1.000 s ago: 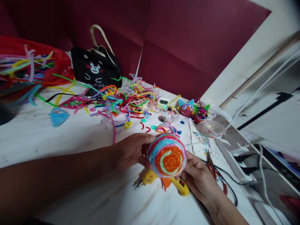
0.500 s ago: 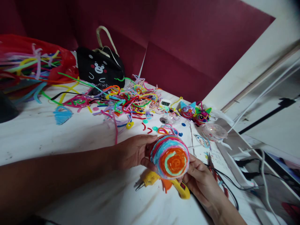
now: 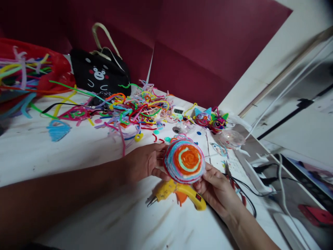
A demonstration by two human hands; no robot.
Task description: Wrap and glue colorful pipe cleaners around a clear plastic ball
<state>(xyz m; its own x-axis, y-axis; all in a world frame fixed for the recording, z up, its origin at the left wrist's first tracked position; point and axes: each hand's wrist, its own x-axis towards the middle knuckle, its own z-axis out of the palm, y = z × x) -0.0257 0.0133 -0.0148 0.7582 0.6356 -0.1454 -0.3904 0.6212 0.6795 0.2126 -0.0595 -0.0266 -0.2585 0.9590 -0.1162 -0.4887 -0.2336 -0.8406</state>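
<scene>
— What are the hands holding?
— The left hand (image 3: 142,163) and right hand (image 3: 217,189) are both gripping the ball (image 3: 184,163), each grip closing on one side.
— Where is it sitting?
— It is hovering just above the glue gun (image 3: 177,192) lying on the surface (image 3: 78,156).

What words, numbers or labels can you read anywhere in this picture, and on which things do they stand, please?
No text can be read.
Small white timer: its display shows digits, too small and blurred to read.
Black bag: only a bear face, no words.
Yellow glue gun: a red switch, with no legible marking.
</scene>
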